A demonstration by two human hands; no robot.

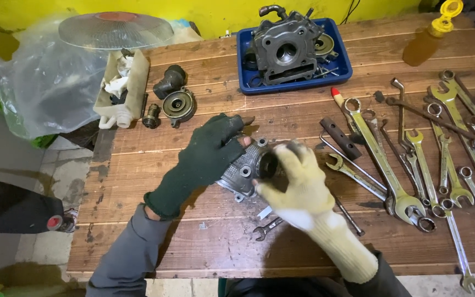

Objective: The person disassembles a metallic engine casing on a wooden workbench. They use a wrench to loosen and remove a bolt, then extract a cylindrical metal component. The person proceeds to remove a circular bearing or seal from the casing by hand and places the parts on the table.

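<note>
Far left, off the bench's left edge, a clear plastic bag (45,82) bulges w/ a round wire fan guard (115,30) on top; contents hard to make out. Just right of it, at the bench's back-left corner, a cream plastic housing (123,88) lies on its side, then a dark elbow fitting (169,81) and a round metal cap (178,104), close together. Bench (138,220) front-left is bare wood, room there. Left hand (204,159) in a dark green fingerless glove lies flat, fingers spread, pressing on a grey metal engine cover (243,168) near bench centre; glove hides the cover's left part. Right hand (298,184) in a pale yellow glove is blurred, fingers curled round a dark round part (268,164) at the cover's right side; can't tell if part is fixed to cover or loose. Right hand also hides cover's right edge. Small spanner (265,226) lies near the front edge below the hands. At back edge, blue tray (333,69) holds a grey cylinder head (284,49). Right half is crowded: rows of spanners (386,165) running to the right edge, some cut off by frame. Amber bottle w/ yellow cap (427,41) at back-right corner.
</note>
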